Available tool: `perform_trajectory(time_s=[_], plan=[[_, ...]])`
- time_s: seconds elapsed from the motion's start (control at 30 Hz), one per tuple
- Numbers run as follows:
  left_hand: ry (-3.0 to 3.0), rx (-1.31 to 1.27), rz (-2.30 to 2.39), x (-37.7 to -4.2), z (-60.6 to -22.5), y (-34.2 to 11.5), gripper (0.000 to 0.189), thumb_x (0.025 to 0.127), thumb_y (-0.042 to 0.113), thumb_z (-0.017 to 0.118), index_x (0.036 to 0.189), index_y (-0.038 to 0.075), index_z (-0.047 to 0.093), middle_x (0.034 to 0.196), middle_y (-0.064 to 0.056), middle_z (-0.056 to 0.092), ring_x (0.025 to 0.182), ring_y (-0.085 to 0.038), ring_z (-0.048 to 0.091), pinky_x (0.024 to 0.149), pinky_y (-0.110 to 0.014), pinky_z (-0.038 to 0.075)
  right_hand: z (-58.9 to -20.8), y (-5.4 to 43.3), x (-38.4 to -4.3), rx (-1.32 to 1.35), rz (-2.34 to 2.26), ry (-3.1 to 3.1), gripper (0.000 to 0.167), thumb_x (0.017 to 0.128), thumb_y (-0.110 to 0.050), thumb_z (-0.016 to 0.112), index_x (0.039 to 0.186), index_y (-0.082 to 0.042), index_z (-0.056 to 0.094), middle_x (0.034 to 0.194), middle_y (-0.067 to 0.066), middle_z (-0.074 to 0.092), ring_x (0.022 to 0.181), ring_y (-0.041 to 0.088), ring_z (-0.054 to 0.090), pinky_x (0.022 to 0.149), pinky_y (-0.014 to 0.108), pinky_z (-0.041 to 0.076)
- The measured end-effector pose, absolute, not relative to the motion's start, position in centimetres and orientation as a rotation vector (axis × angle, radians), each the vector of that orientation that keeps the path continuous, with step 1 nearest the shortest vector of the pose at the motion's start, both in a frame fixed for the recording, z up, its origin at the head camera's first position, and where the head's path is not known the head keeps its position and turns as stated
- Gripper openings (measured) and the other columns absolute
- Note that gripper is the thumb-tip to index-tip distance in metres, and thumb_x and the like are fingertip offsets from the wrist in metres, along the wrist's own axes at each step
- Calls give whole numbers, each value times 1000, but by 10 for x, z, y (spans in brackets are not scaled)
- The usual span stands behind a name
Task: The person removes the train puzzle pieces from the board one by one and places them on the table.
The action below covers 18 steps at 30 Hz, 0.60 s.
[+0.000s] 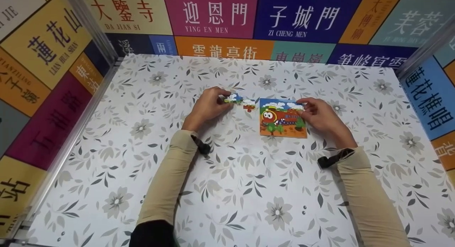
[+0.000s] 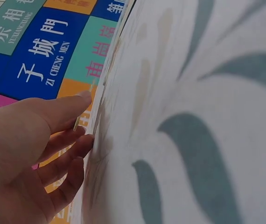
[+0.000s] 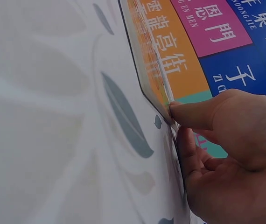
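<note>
My left hand [image 1: 208,106] pinches a small jigsaw piece [image 1: 234,97] with blue, white and green print between thumb and forefinger; in the left wrist view only the thin edge of the piece [image 2: 77,122] shows. Just right of it lies another loose piece [image 1: 249,106], white, green and red. A square jigsaw puzzle [image 1: 282,119] with a red cartoon train, clouds and trees lies flat on the table. At its upper right edge my right hand [image 1: 321,115] grips the border, thumb on top. The right wrist view shows that thumb [image 3: 193,114] at the puzzle's corner.
The table [image 1: 249,183] has a white cover with grey flowers and leaves. Upright panels with coloured blocks and large characters [image 1: 213,14] border the back, left and right sides. A black camera [image 1: 203,147] is strapped at the left wrist, another [image 1: 325,161] at the right.
</note>
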State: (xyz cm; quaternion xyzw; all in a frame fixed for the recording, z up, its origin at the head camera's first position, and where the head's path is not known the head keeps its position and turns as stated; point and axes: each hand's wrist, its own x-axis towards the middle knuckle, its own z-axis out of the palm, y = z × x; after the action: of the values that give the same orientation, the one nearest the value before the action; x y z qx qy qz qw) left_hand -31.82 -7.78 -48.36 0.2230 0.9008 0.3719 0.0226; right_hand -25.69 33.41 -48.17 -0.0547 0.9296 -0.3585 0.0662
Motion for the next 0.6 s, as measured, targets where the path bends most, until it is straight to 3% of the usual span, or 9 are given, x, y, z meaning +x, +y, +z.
perform_trajectory(time_s=[0.1,0.3,0.6], plan=[[2760,690,1155,-319,-485,-81,44,96,23,84,137,8,75,126,-11,74,106,-23,72,96,-39,59,-483,333,-257,-170,-1078,2812,42,110,-23,66,151,-15,62,122,17,63,106,28,64,89,34,48],[2739,702,1123,-319,-486,-82,43,95,21,84,136,8,76,125,-12,72,105,-23,69,95,-38,57,-482,332,-256,-156,-1092,2798,42,110,-23,65,151,-16,62,124,17,63,110,29,64,91,37,48],[2733,846,1082,-317,-485,-81,41,98,15,77,137,4,74,131,-19,66,108,-29,67,97,-43,56,-483,335,-258,-244,-1104,2806,53,108,-16,67,158,-6,54,125,23,65,111,31,66,83,12,46]])
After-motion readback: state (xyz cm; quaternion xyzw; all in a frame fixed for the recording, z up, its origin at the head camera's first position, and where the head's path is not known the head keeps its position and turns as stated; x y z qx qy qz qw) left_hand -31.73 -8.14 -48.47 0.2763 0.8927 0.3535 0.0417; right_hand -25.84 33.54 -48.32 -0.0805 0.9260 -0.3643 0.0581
